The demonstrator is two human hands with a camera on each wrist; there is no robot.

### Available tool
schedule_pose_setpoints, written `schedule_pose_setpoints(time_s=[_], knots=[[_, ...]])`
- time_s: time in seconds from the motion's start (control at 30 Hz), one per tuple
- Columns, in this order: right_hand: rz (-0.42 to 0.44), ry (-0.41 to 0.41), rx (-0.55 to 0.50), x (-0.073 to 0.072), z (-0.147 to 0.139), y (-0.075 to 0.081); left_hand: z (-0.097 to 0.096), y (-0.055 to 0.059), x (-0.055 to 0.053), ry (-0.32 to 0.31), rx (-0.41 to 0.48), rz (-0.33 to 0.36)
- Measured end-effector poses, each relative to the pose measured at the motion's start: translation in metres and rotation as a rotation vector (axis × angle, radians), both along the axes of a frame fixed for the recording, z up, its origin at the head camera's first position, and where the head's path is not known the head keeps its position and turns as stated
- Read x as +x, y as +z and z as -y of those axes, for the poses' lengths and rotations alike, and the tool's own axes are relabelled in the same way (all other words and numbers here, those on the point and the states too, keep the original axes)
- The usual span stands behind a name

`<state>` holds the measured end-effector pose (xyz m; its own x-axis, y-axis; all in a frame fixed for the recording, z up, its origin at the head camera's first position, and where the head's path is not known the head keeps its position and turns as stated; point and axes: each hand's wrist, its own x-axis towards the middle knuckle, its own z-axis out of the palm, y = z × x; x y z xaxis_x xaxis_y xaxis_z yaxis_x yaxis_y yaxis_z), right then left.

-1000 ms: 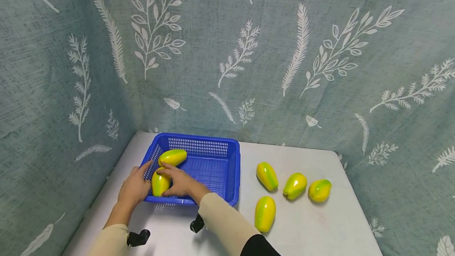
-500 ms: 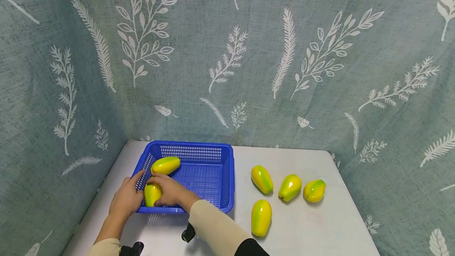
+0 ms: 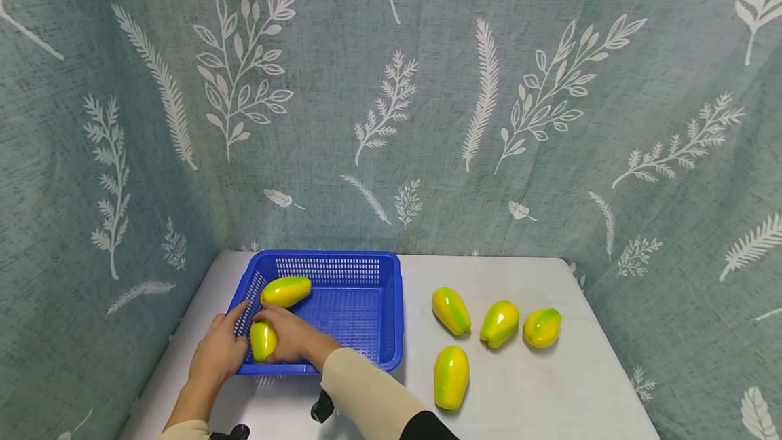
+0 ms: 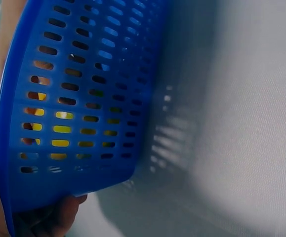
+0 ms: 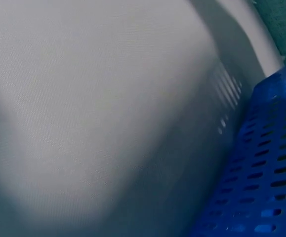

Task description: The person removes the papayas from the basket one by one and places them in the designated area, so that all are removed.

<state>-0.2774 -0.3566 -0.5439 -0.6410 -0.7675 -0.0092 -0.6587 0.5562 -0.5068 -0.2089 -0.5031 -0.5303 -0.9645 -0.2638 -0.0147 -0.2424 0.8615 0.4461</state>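
A blue plastic basket [image 3: 394, 277] stands at the left of the table. My left hand [image 3: 215, 353] grips its left side near the front corner; the left wrist view shows fingers at the rim and below it on the basket wall [image 4: 49, 187]. Inside the front left corner, my right hand [image 3: 294, 337] holds a yellow-green papaya [image 3: 263, 341], its fingers over the top and its right side. Another papaya [image 3: 286, 290] lies sideways behind it in the basket. The right wrist view has only the basket's outer wall [image 5: 266, 94] and the table, not the held fruit.
Several more papayas lie on the white table [image 3: 525, 392] right of the basket: one in front [image 3: 451, 377], one behind it [image 3: 451, 311], others farther right [image 3: 499, 324], [image 3: 542, 327]. A leaf-patterned curtain [image 3: 342, 121] hangs behind the table and at its sides.
The head view has shifted, so the basket appears lower and farther left. My right hand stays on the papaya at the front left corner, and my left hand stays at the basket's side.
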Motion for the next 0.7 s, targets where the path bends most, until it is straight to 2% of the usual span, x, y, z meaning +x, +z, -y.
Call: schedule_pose_setpoints(time_s=[0.17, 0.47, 0.7], knots=[[-0.007, 0.011, -0.069, -0.005, -0.011, 0.006, 0.001, -0.001, 0.001, -0.021, -0.011, -0.014], [0.079, 0.087, -0.182, -0.026, -0.051, 0.037, 0.005, 0.001, 0.001, -0.043, -0.017, -0.009], [0.114, 0.128, -0.265, -0.039, -0.088, 0.059, 0.003, 0.001, 0.002, -0.062, -0.011, -0.028]])
